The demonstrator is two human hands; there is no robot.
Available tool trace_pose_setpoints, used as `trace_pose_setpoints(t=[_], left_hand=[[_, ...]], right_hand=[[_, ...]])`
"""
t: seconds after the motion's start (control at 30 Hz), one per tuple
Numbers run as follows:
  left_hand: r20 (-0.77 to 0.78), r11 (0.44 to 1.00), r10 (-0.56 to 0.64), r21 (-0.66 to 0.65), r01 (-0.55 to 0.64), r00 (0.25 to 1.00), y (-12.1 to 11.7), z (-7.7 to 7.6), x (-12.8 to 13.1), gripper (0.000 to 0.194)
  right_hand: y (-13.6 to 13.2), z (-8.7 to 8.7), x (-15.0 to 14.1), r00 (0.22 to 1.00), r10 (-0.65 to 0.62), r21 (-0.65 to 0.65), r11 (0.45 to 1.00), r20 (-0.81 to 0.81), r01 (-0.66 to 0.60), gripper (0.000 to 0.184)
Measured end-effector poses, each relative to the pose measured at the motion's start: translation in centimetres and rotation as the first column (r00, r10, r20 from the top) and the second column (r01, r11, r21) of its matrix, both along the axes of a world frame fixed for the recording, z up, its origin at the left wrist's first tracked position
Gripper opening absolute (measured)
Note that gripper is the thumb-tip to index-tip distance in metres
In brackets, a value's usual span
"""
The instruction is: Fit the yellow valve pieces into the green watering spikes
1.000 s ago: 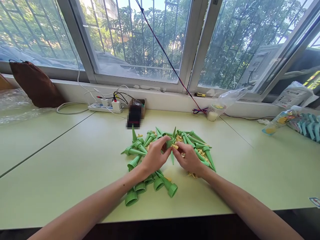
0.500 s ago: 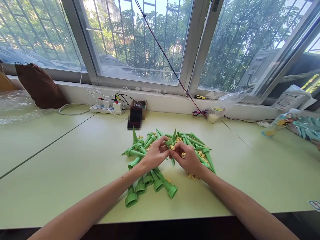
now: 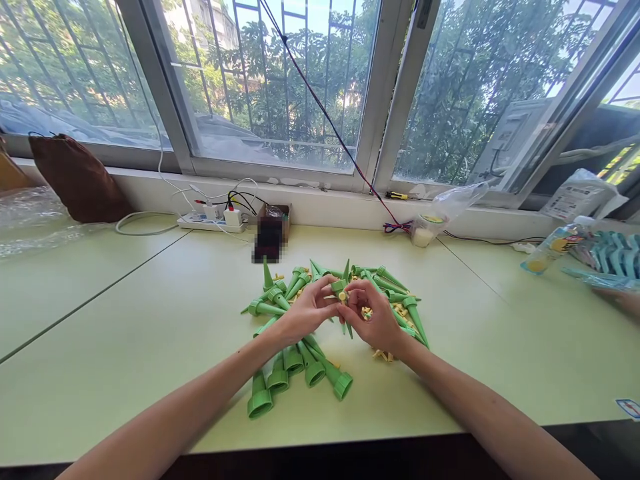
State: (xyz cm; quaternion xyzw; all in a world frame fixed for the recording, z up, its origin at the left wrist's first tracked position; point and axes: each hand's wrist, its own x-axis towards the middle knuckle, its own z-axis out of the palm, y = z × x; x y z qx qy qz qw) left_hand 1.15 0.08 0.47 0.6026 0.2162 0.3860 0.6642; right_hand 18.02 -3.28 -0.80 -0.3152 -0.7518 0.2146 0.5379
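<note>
Pinched in my left hand (image 3: 314,305) is a green plastic watering spike (image 3: 339,287), its collar between thumb and fingers and its pointed tip upward. A small yellow plastic valve (image 3: 343,297) sits at the collar, its round end facing me. The curled fingers of my right hand (image 3: 369,308) close on that valve from the right. Around both hands lie several more green spikes (image 3: 341,383), some with their wide open ends toward me. Loose yellow valves (image 3: 384,355) are heaped beneath and beside my right hand, partly hidden by it.
A power strip (image 3: 210,221) with cables and a small box (image 3: 283,220) stand along the window sill. At the right are a plastic bottle (image 3: 555,247), light-blue items (image 3: 615,253) and another person's hand (image 3: 623,300). A brown bag (image 3: 80,180) leans at the left.
The yellow valve has turned so its round end faces me more, and my right fingers have shifted around it. Another person's hand has come further into view at the right edge.
</note>
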Motion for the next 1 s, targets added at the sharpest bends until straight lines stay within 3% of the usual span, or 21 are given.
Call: trace_pose_setpoints(t=[0.33,1.0], left_hand=[[-0.069,0.998,-0.012,0.059,0.016,0.998,-0.33,0.45,-0.09,0.039],[-0.020,0.993,-0.116,-0.023,0.115,0.993,0.19,0.16,-0.95,0.045]], right_hand=[[0.06,-0.21,0.46,0.998,-0.015,0.029,0.999,0.065,0.013,0.015],[-0.34,0.14,0.06,0.995,0.048,0.044,0.998,0.088,-0.052,0.013]])
